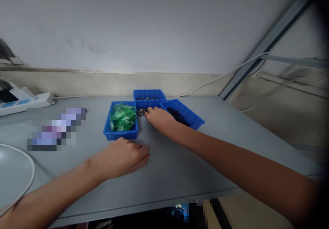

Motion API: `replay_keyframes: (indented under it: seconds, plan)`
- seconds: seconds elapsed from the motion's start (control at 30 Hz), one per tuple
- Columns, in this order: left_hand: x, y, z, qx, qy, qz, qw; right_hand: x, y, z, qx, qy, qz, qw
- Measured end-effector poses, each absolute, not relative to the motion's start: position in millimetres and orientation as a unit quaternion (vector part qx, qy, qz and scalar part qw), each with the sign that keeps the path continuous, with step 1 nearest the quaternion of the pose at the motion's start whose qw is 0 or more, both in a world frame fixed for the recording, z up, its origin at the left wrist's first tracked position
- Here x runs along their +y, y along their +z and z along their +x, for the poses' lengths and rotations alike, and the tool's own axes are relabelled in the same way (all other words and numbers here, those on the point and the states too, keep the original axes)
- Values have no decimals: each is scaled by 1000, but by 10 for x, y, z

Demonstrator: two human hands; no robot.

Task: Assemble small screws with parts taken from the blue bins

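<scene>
My right hand [160,118] reaches in between the blue bins. Its fingers are bent down and together at a pile of small dark and silvery metal pieces [141,112], and the fingertips are partly hidden. My left hand [125,157] is closed low over the table, in front of the left blue bin [120,135]; what it holds, if anything, is out of sight. Green pieces in clear plastic [123,116] fill that left bin. Small black parts [177,115] lie in the right blue bin [196,121], which is turned at an angle. Behind stands another blue bin [149,93] with small shiny pieces.
A grey table [164,177] carries everything. At the left are a blurred-out phone-like object [56,129], a white power strip [33,100] and a looping white cable [32,167] by my left forearm. A metal frame post [244,68] rises at the right, near the wall.
</scene>
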State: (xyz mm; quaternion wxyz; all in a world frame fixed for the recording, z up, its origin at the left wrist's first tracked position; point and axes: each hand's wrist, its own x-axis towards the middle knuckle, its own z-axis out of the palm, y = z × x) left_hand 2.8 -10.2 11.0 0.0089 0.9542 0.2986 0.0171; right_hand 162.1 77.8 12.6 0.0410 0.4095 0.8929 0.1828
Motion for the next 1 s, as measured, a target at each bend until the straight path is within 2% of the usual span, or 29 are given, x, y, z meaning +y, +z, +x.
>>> replay_keyframes:
  seconds: [0.13, 0.3, 0.43, 0.83, 1.0]
  plan:
    - [-103, 105, 45, 348, 20, 937, 0, 650, 219, 1659, 914, 160, 371, -29]
    - [-102, 62, 82, 427, 12, 904, -10, 466, 119, 1836, 929, -100, 306, -180]
    - [-83, 5, 96, 458, 34, 888, 18, 381, -14, 1875, 891, -220, 327, -227]
    - [-36, -42, 121, 490, 111, 852, 143, 309, -41, 1952, 814, -341, 364, -298]
    - [-40, -46, 113, 482, 123, 851, 170, 281, -81, 1943, 809, -345, 355, -318]
